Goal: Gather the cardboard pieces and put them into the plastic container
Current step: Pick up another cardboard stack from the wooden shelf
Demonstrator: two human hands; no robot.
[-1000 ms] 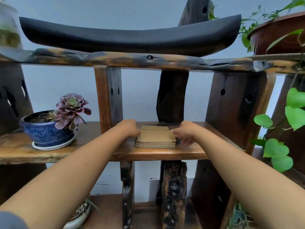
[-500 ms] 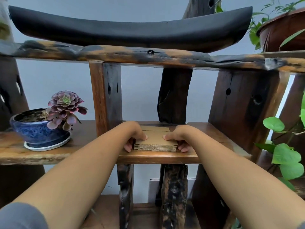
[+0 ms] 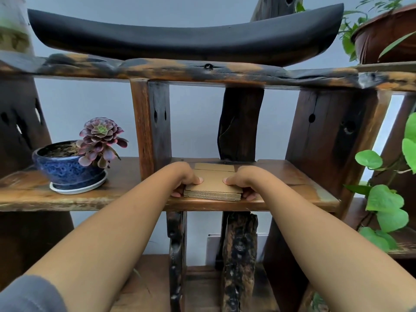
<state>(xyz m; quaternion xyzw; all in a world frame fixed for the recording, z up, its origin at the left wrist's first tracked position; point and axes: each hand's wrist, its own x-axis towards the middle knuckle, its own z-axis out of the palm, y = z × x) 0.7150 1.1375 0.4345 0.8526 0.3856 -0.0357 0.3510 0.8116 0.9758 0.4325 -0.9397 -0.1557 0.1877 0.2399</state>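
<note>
Cardboard pieces (image 3: 213, 184) sit stacked at the near shelf (image 3: 292, 176) edge. Left hand (image 3: 183, 176) and right hand (image 3: 242, 179) grip opposite sides, thumbs on top. Container not visible; transfer remains.

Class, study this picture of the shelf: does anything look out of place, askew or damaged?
Nothing looks damaged. Both hands, left hand and right hand, clamp a neat cardboard stack on the wooden shelf. Only a loose piece lies behind it.
</note>
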